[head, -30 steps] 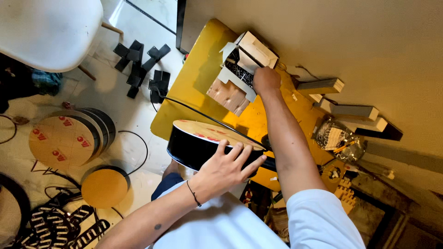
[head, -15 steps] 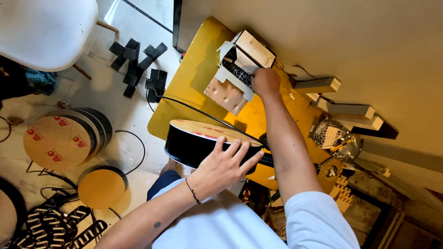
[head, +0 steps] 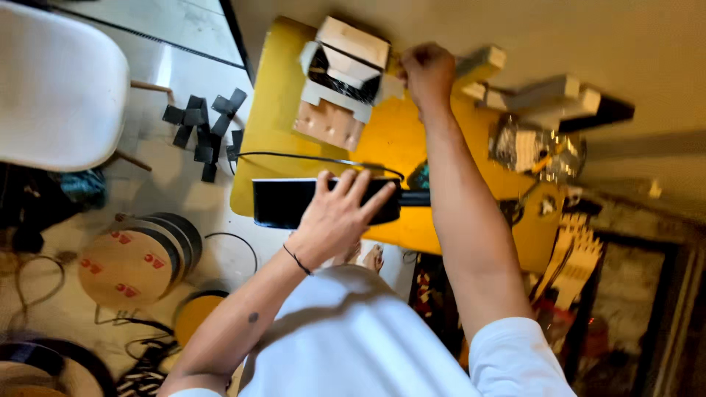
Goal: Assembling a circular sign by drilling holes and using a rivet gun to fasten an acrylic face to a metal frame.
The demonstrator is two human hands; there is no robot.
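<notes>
My left hand (head: 340, 212) lies with spread fingers over a wide black roll (head: 283, 202), gripping it at the near edge of the yellow table (head: 273, 95). The roll shows only its black side. A thin black cable (head: 309, 156) curves just behind it. My right arm stretches across the table. My right hand (head: 428, 73) is curled into a fist between an open cardboard box (head: 340, 81) and a white block (head: 479, 62). Its fingers are hidden, so I cannot tell whether it holds anything.
More white blocks (head: 548, 95) and a shiny crumpled bag (head: 531, 147) lie at the table's far right. On the floor to the left are a white chair (head: 59, 88), black pieces (head: 206, 129), large tape rolls (head: 132, 261) and cables.
The black roll has tipped from showing its tan face to showing only its black side, with my left hand still on it. My right hand stays by the box.
</notes>
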